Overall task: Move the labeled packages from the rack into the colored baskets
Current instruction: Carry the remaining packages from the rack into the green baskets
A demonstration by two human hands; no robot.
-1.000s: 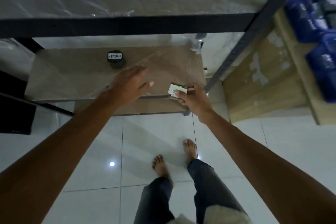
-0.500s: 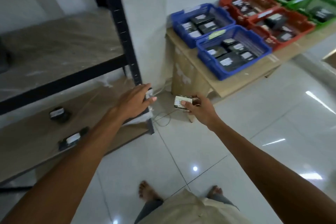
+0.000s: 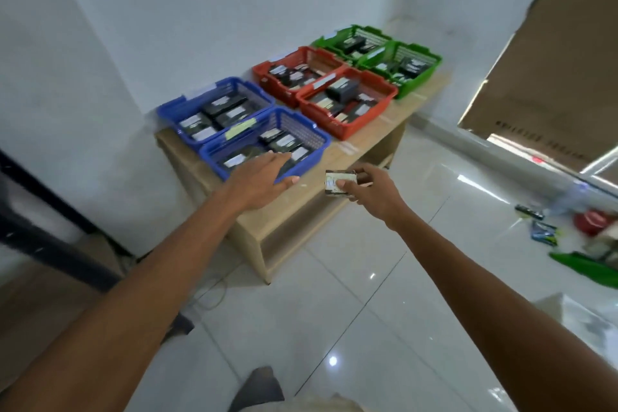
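My right hand pinches a small dark package with a white label, held in the air just off the front edge of a low wooden table. My left hand is flat and empty, fingers straight, hovering over the near rim of the front blue basket. Behind it stands a second blue basket. Two red baskets sit in the middle and two green baskets at the far end. All hold several labeled dark packages. The rack's black post shows at the left edge.
White walls close the corner behind the table. Glossy white floor tiles lie in front. Loose items, among them a red round thing and green packaging, lie on the floor at the right. A brown panel leans at the upper right.
The view has swung right from the rack to the basket table. Both hands have moved with it, the right hand still holding the labeled package. The left hand now hovers over the front blue basket.
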